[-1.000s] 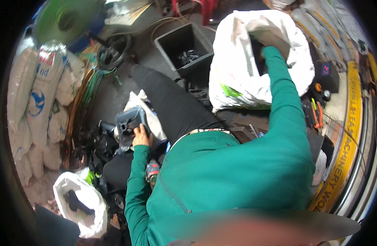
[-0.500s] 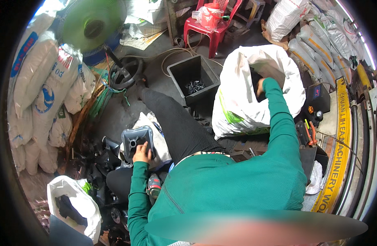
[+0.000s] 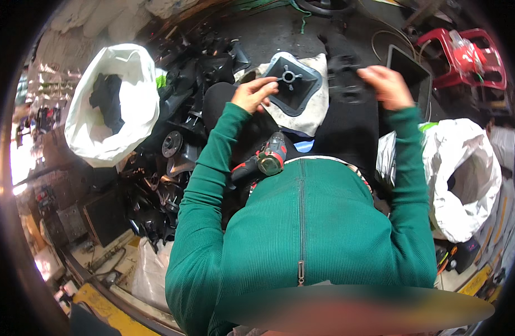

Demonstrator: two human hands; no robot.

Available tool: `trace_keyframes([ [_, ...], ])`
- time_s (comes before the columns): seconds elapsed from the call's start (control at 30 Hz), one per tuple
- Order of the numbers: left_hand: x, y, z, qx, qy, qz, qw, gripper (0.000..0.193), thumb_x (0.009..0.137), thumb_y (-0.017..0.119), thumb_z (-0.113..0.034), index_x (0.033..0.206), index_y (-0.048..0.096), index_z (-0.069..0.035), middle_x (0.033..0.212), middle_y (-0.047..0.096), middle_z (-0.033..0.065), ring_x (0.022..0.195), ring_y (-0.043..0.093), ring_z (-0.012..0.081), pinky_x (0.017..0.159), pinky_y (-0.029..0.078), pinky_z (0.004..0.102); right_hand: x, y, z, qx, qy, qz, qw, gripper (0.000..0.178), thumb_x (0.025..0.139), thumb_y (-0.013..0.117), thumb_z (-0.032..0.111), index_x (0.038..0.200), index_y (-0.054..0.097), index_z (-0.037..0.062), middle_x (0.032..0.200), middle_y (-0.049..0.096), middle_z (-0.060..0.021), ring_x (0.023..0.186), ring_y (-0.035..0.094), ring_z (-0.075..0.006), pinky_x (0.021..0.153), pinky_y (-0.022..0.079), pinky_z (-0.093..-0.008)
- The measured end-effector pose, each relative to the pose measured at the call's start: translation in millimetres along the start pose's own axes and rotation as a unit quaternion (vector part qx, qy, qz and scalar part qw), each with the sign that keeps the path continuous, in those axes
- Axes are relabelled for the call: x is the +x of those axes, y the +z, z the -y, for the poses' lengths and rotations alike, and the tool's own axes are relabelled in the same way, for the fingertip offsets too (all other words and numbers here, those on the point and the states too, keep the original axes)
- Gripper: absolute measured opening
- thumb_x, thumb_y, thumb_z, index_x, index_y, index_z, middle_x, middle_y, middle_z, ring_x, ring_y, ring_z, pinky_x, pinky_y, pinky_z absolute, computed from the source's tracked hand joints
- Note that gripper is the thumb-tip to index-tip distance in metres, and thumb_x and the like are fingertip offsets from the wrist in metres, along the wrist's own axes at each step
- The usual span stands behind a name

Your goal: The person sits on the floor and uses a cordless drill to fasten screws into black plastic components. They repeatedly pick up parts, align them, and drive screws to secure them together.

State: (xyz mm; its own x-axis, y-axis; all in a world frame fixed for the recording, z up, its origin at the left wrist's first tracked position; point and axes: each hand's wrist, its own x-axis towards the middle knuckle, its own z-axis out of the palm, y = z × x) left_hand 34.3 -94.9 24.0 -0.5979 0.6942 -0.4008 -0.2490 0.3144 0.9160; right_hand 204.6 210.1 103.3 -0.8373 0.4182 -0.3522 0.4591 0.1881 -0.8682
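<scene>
A dark square moulded part [image 3: 294, 92] with a round hub and spokes lies on a pale cloth [image 3: 288, 122] over my lap. My left hand [image 3: 256, 95] is at its left edge, fingers stretched out and apart from the thumb, with nothing visible between them. To the right of the square part, my right hand [image 3: 389, 87] grips a black plastic part [image 3: 347, 81], blurred by motion against my dark trouser leg. A red and black cordless drill [image 3: 270, 157] rests against my lap, below my left hand.
Black parts [image 3: 179, 106] are heaped on my left, beside a white sack [image 3: 109, 148] holding dark pieces. On my right stand another white sack [image 3: 464, 215] and a grey bin [image 3: 422, 75]. A red plastic chair [image 3: 495, 78] is farther back.
My right hand has come out of the white sack with a black part and moved over my leg. My left hand has shifted off the square part's face to its edge. The view has turned left.
</scene>
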Motion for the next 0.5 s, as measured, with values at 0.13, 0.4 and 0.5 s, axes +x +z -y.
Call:
trace_keyframes([
  [0.13, 12.3, 24.2, 8.7, -0.062, -0.060, -0.015, 0.996, 0.051, 0.083, 0.069, -0.035, 0.122, 0.056, -0.004, 0.089, 0.066, 0.0036, 0.064, 0.059, 0.0080, 0.049, 0.045, 0.0207, 80.0, 113.1, -70.3, 0.135, 0.044, 0.092, 0.986, 0.035, 0.079, 0.071, 0.042, 0.089, 0.068, 0.0078, 0.064, 0.052, 0.0062, 0.047, 0.034, -0.0030, 0.042, 0.024, -0.0207],
  [0.4, 46.0, 21.0, 12.5, 0.419, 0.348, -0.248, 0.801, 0.031, 0.069, 0.070, -0.008, 0.100, 0.063, -0.009, 0.091, 0.059, 0.0074, 0.085, 0.062, 0.0239, 0.074, 0.050, 0.0323, 103.1, 123.7, -128.9, 0.367, 0.133, 0.065, 0.919, 0.033, 0.088, 0.062, 0.035, 0.105, 0.067, 0.0074, 0.062, 0.038, 0.0074, 0.051, 0.031, -0.0024, 0.042, 0.026, -0.0192],
  [0.5, 57.2, 38.1, 40.2, 0.562, 0.361, -0.137, 0.732, 0.032, 0.066, 0.071, -0.013, 0.097, 0.061, -0.013, 0.091, 0.058, 0.0040, 0.081, 0.060, 0.0238, 0.068, 0.050, 0.0344, 115.6, 127.3, -156.0, 0.531, 0.190, 0.091, 0.821, 0.035, 0.093, 0.055, 0.030, 0.112, 0.061, 0.0011, 0.072, 0.053, 0.0011, 0.058, 0.049, -0.0055, 0.050, 0.043, -0.0201],
])
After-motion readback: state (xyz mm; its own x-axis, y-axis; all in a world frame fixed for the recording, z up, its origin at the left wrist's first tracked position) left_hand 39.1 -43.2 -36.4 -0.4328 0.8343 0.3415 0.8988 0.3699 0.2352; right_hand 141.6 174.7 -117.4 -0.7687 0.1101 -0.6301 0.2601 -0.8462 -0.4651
